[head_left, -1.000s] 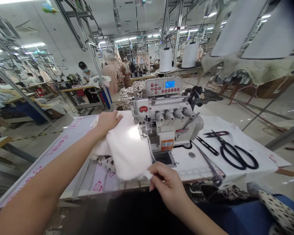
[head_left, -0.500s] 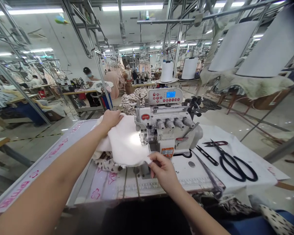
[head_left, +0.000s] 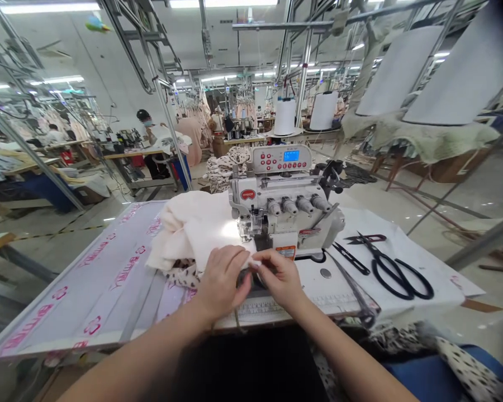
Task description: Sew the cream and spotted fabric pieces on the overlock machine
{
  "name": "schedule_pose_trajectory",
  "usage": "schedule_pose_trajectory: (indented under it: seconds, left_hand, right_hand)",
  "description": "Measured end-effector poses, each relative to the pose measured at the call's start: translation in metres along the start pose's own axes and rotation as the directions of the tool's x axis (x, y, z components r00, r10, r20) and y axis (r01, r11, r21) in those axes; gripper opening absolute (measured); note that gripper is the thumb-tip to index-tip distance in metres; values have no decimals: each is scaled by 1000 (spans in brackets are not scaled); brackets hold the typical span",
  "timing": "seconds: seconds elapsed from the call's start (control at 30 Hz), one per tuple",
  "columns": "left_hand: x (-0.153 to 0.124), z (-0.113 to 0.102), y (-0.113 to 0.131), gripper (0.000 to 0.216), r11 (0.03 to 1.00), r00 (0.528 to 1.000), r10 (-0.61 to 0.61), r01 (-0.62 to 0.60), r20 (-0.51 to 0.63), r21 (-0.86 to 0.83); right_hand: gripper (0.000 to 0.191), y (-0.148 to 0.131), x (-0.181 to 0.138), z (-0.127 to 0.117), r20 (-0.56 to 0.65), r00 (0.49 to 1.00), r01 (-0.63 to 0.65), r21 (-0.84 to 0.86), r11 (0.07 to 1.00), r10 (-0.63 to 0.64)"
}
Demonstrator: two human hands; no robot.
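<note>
White fleecy fabric (head_left: 197,215) lies bunched on the machine bed, its near edge under the lit needle area of an overlock sewing machine (head_left: 287,206). My left hand (head_left: 222,279) is at the fabric's near edge, fingers curled over it and thumb below. Close beside it, my right hand (head_left: 279,273) pinches the corner of the same edge between thumb and fingers. The two hands' fingertips almost meet in front of the presser foot. A spotted part of the cloth (head_left: 184,273) shows beneath the white fabric, left of my left hand.
Large black scissors (head_left: 398,273) and thread snips (head_left: 351,258) lie on a white sheet at the right. Thread cones (head_left: 285,118) stand behind the machine. Spotted cloth (head_left: 226,167) is heaped beyond the table. A person (head_left: 151,134) sits at another table further back.
My left hand has come from the fabric's far left side to its near edge, beside my right hand. The right hand keeps its pinch. The view has shifted slightly.
</note>
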State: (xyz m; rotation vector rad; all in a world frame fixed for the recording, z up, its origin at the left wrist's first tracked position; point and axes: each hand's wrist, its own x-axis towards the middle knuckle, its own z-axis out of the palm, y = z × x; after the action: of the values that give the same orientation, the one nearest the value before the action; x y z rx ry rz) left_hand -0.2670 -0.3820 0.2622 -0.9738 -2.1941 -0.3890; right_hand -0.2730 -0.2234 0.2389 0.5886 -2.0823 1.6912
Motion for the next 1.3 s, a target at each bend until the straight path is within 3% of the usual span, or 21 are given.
schedule_pose_trajectory:
  seconds: [0.1,0.2,0.37,0.57,0.67,0.77,0.87,1.03,1.17,1.3]
  left_hand:
    - [2,8,-20,29,998,998,42,-44,46,46]
    - [7,0,-46,30,987,985,153,-155,79,31]
    - [9,-18,-70,36,935,913,355,-345,203,-83]
    - [16,-17,-78,34,946,897,320,-318,305,-56]
    - [23,-13,-79,30,966,901,252,-258,353,-30]
    - [34,-12,-76,28,986,888,155,-163,432,-19]
    - [47,-10,-72,23,998,859,62,-57,508,-26]
    - [66,3,-87,13,980,859,-123,184,497,-78]
    - [85,28,-110,10,937,864,-263,335,429,-99]
    - [104,45,-123,15,820,818,-473,544,326,-177]
  right_hand:
    - [5,-4,3,-5,-23,997,71,-11,997,-71]
    - [5,-10,4,-6,-14,987,162,-34,986,-162]
    - [9,-11,-3,0,20,987,161,-50,986,-160]
    - [8,-5,4,0,65,986,162,-180,970,-152]
    - [12,-6,15,-1,125,974,221,-374,901,-187]
    - [17,-13,25,-2,204,959,284,-625,727,-200]
    - [16,-17,23,-6,232,941,337,-723,604,-247]
    - [22,10,-18,-17,116,942,310,-660,684,-315]
    - [20,49,-49,-19,64,982,176,-668,723,-180]
    - [17,65,-53,-19,47,993,114,-629,769,-108]
